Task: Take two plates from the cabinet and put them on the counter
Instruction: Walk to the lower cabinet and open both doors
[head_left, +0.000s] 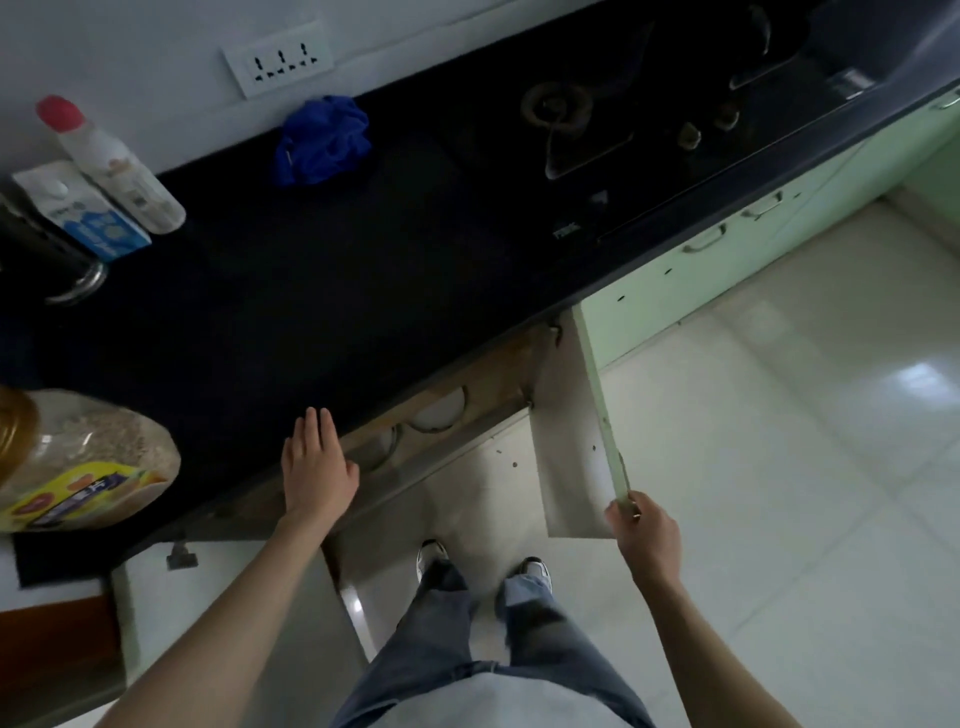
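I look down at a black counter (322, 291) with an open cabinet below its front edge. White plates (441, 408) stand on edge inside the cabinet, only their rims showing under the counter lip; a second rim (387, 444) sits to their left. My right hand (641, 535) grips the outer edge of the pale green cabinet door (602, 415), which is swung wide open. My left hand (317, 467) lies flat, fingers together and extended, at the counter's front edge just left of the plates, holding nothing.
A blue cloth (322, 140), a red-capped bottle (111, 166), a milk carton (83, 210) and a dark metal container (47, 260) stand at the back left. A jar of grain (78, 462) sits at the left edge. A gas hob (623, 109) occupies the right. A second door (228, 597) hangs open at left.
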